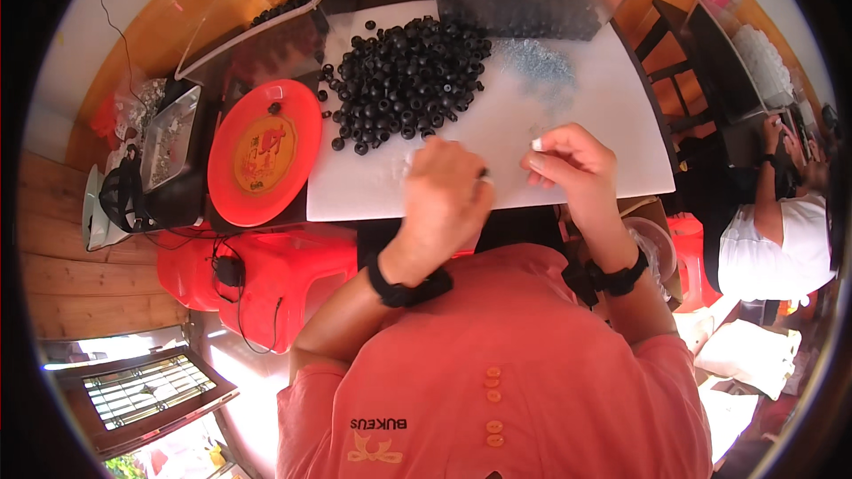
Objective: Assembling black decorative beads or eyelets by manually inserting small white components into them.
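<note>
A large heap of round black beads [404,75] lies on the white board [373,200] in front of me. My left hand [444,200] is over the board at the near edge of this heap, fingers curled in; a small dark spot shows by its knuckles, and what it grips is hidden. To its right, my right hand [575,164] hovers above the board with thumb and fingers pinched together. Something small and white shows at its fingertips, too small to name. Beyond that hand is a scatter of tiny pale blue grains [539,66].
At the left stands a red plate [222,182] with one black bead on it. Clear bins [532,4] with black pieces line the far side. A metal tray [171,137] sits farther left. Red stools [284,257] stand below the table; another person [772,239] works at the right.
</note>
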### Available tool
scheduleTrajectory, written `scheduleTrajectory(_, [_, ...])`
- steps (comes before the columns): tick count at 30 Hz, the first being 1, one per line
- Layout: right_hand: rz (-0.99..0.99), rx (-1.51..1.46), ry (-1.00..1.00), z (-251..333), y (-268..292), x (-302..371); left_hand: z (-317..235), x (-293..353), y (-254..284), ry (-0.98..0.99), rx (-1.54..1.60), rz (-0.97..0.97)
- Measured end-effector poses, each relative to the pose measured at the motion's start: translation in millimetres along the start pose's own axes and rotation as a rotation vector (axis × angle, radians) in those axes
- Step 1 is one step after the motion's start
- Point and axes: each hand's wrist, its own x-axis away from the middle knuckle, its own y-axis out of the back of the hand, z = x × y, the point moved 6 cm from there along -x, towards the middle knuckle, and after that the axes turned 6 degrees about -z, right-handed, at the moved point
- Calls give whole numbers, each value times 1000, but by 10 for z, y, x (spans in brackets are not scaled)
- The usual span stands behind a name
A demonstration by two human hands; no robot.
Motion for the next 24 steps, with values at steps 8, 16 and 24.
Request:
scheduleTrajectory(8, [-305,140,157,204,833,37,1023,3,1647,378,-491,-323])
scheduleTrajectory(16, [-291,821,673,351,413,-76,614,-50,1088,158,-386,-211])
scheduleTrajectory(24, [-78,1249,911,246,-126,-214,329,-127,217,87,-298,2])
